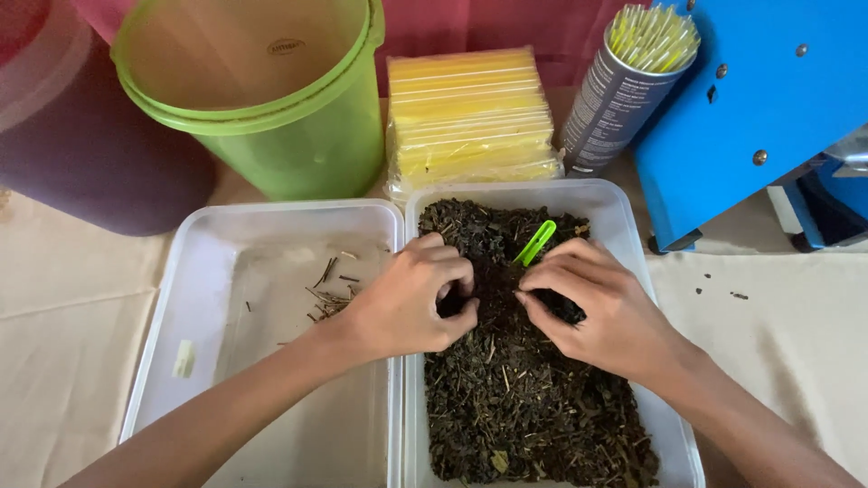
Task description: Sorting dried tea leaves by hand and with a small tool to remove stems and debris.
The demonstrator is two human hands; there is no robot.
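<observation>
Dark, dry leaf matter fills the clear tub (633,271) under both hands, and that's where the action is. The left hand (411,303) is curled down into the dried leaves (524,407), fingers bent and pinching into the pile; the right hand (601,312) faces it, fingertips drawn together and digging in just across from it. The two hands nearly meet over the middle of the heap.

Just beyond the right hand's fingers, a small green scoop handle (535,242) pokes up out of the leaves.

How far along? By my read, early days. To the outside of the left hand sits a second clear tub (194,298), and it holds only a small scatter of thin twigs (330,291) near the left knuckles, while the leaf tub is heaped nearly to its rim. Plenty left to pick through, I'd judge.

What's hard to tell: whether either hand actually has a twig pinched, since the fingertips are buried. The scoop's bowl is hidden in the leaves. Beyond the hands, a green bucket (298,136), a stack of yellow packets (470,113) and a blue machine (759,99) are cut off by the frame's edge.
</observation>
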